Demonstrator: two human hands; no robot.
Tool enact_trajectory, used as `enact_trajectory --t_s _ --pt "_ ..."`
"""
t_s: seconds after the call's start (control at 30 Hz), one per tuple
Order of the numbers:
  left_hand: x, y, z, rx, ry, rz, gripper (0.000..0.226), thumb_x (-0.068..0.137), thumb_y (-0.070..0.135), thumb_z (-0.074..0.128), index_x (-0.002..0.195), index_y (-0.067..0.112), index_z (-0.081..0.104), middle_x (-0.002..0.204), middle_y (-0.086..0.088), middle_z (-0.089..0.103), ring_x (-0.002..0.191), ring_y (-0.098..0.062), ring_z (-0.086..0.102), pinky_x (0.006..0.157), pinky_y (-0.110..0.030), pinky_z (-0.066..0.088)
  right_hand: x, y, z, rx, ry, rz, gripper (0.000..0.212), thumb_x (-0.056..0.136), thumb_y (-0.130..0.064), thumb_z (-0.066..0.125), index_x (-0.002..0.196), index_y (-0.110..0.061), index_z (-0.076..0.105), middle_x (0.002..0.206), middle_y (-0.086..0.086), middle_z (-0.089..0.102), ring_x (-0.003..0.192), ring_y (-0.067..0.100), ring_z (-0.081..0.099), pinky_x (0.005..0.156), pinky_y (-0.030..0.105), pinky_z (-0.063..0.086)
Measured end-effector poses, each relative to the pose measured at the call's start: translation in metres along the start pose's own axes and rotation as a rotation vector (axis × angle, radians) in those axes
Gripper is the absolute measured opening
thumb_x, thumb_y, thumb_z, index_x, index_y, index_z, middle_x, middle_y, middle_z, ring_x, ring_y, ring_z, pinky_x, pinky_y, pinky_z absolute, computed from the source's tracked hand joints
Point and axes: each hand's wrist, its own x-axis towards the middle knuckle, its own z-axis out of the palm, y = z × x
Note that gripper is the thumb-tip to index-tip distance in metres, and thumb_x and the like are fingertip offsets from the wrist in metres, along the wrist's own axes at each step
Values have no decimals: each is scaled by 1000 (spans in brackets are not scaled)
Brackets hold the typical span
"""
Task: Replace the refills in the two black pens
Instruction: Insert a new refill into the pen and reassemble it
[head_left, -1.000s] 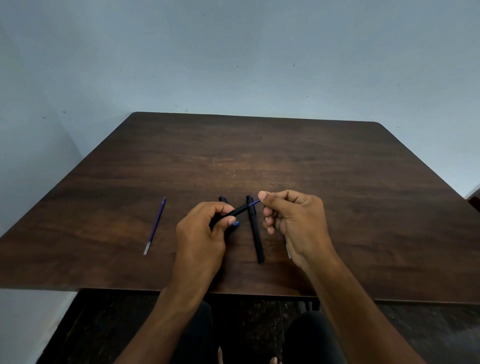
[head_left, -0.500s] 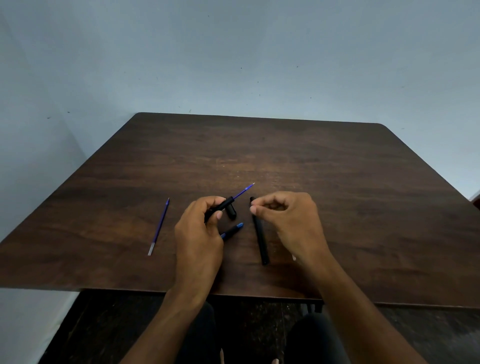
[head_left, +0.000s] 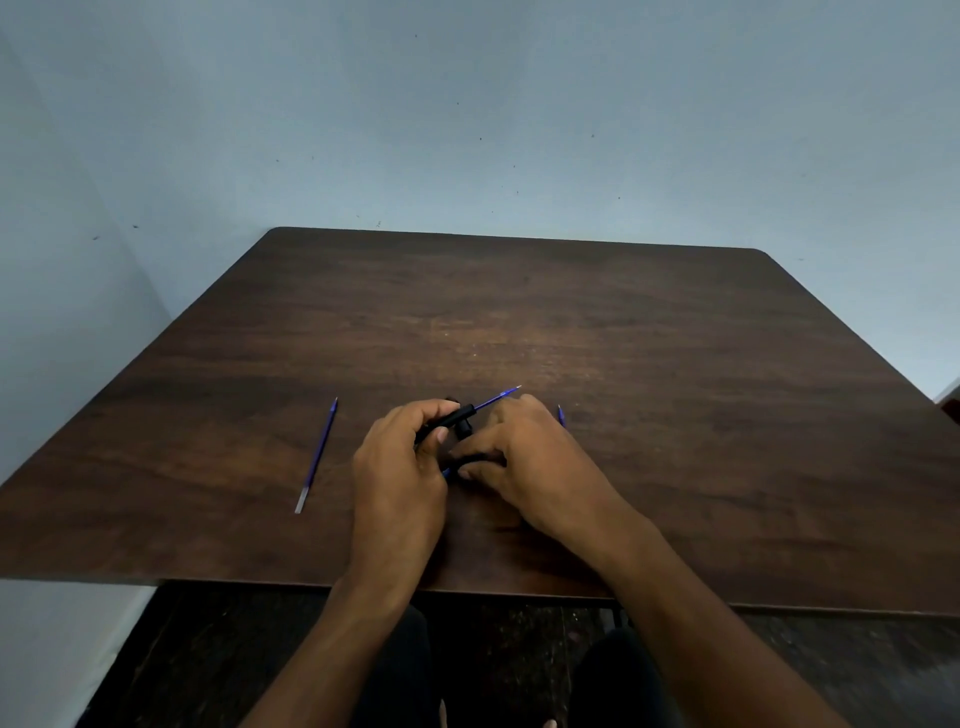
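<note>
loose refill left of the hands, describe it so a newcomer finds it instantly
Start at the dark wooden table and look left of the left hand. The loose refill lies alone there: thin, blue, pale near end, untouched, unlike the one sticking from the held pen barrel.

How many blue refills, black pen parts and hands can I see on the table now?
Blue refills: 3 (loose refill, inserted refill, half-hidden tip)
Black pen parts: 3 (barrel, short piece, blue-tipped piece)
Hands: 2 (left hand, right hand)
Total: 8; the hands may hide more.
</note>
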Motion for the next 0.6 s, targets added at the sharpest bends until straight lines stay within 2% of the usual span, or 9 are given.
enact_trajectory --t_s 0.1,0.17,0.23,0.33,0.4,0.53,0.6 --pt "-1 -2 1 -27 14 8 36 90 -3 63 106 28 70 103 17 67 102 -6 63 88 -20 47 0 4 -1 43 94 24 19 83 -26 78 102 -30 79 85 -11 50 89 6 43 73 21 37" --pt "-1 -1 0 -33 15 4 34 90 -2 64 106 28 70 103 16 68 102 -6 63 89 -23 49 -5 9 -7 84 166 88 16 81 -29 80 97 -30 79 86 -17 48 86 1 42 72 11 32" --pt "-1 0 0 -30 9 -7 34 91 0 64 106 30 69 104 18 68 103 -5 62 89 -22 48 -11 13 -16 156 213 128 14 78 -28 83 90 -31 77 89 -16 54 85 0 51 71 7 37" --pt "-1 2 0 -13 4 -27 33 92 2 65 106 31 69 103 19 67 103 -2 61 87 -15 43 -22 18 -29 226 249 162 12 77 -24 84 84 -28 75 86 -12 67 77 3 63 69 16 50" --pt "-1 4 -1 -1 -4 -36 33 92 3 65 106 33 68 101 23 65 102 1 60 84 -10 40 -29 23 -34 311 264 207 13 79 -19 84 86 -26 76 77 -14 71 70 1 66 63 14 51" --pt "-2 6 -2 31 -23 -4 33 92 2 64 108 30 69 101 24 62 102 0 58 85 -9 39 -38 35 -40 415 371 225 27 84 -5 75 107 -18 78 86 -7 74 76 6 69 74 20 56" --pt "-2 7 -2 58 -29 25 31 91 0 64 108 25 70 102 20 64 101 -3 59 85 -7 38 -39 41 -43 459 417 242 27 88 -4 70 110 -17 78 81 -11 71 69 3 65 70 20 52"
